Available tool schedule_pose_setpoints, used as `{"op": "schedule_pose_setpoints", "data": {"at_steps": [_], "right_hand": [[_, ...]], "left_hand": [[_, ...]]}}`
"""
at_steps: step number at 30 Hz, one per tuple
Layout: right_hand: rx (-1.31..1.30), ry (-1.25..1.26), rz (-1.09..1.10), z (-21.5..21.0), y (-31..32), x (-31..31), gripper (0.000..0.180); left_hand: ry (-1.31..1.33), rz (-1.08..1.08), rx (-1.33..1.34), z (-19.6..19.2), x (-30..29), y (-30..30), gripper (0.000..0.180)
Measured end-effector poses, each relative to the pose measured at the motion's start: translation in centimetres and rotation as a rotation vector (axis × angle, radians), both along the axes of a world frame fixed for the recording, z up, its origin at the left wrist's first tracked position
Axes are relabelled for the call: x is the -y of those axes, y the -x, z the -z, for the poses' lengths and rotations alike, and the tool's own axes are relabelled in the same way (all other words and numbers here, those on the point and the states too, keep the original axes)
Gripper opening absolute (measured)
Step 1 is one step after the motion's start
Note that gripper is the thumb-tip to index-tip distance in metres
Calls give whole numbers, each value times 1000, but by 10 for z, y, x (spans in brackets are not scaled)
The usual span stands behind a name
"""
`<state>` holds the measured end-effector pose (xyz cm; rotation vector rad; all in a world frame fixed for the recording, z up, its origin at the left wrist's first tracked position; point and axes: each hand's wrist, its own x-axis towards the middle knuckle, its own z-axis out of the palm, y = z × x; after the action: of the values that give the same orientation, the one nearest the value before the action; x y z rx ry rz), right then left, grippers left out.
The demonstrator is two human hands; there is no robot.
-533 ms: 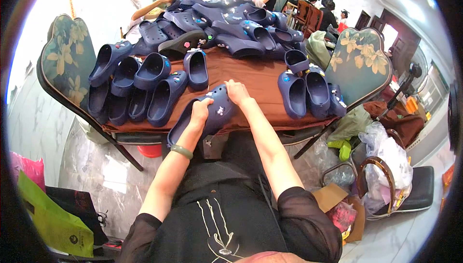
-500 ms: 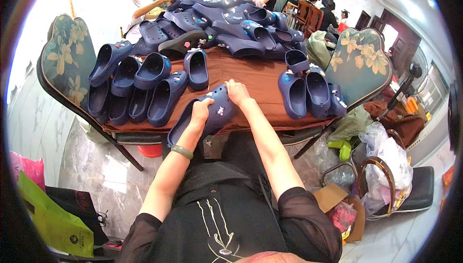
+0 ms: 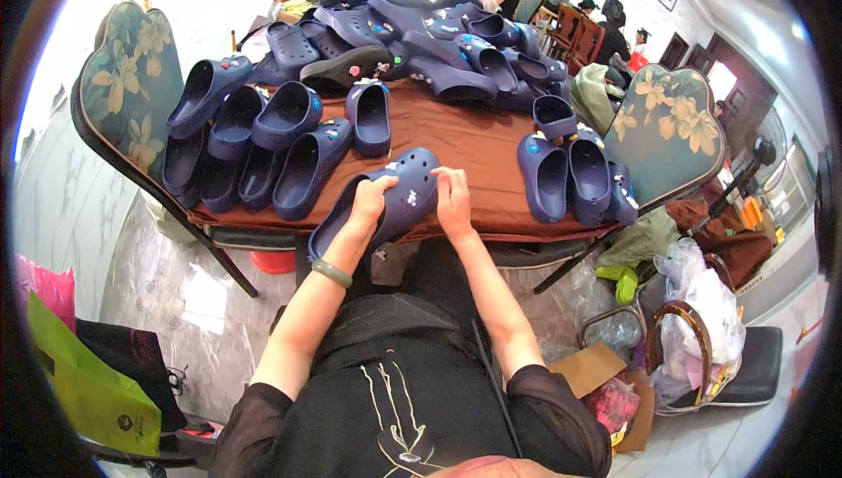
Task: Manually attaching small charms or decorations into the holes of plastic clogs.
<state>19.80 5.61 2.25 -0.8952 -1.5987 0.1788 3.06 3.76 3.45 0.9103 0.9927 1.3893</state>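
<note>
A navy blue clog (image 3: pixel 409 195) with round holes and small white charms is held above the table's near edge. My left hand (image 3: pixel 368 203), with a green bangle on its wrist, grips the clog's upper by the opening. My right hand (image 3: pixel 453 202) is beside the clog's toe, its fingertips pinched together; whatever they may hold is too small to make out. Left of the held clog stand several more navy clogs (image 3: pixel 303 175) in two rows, one of them by itself (image 3: pixel 370 118). A smaller group of clogs (image 3: pixel 561 175) is at the right.
A large clog heap (image 3: pixel 412 31) covers the far part of the brown tablecloth (image 3: pixel 438 136). Flowered chair backs flank it, left (image 3: pixel 132 83) and right (image 3: pixel 662 118). Co-workers sit beyond. A green bag (image 3: pixel 96 381), a cardboard box (image 3: pixel 605 373) and plastic bags (image 3: pixel 702 311) are around me.
My right hand has come off the clog's toe and moved slightly right and down, uncovering more holes. My left hand keeps its grip. The view has shifted a little.
</note>
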Motion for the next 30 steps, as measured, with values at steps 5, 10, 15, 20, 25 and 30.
{"op": "schedule_pose_setpoints", "data": {"at_steps": [5,10,15,20,25,30], "right_hand": [[321,-99,-24,10,18,30,31],[218,-146,23,26,24,18,26],[156,-202,163,24,30,15,6],[149,33,158,11,28,-1,21],[-246,295,-204,-15,21,-46,25],[0,260,-325,-30,17,-57,14]], "left_hand": [[-123,-67,-56,14,-7,1,21],[-72,-16,56,24,-11,4,19],[40,75,153,21,-6,4,19],[51,51,195,7,3,3,15],[-58,-24,295,21,-16,12,26],[-94,-21,412,12,-12,1,31]]}}
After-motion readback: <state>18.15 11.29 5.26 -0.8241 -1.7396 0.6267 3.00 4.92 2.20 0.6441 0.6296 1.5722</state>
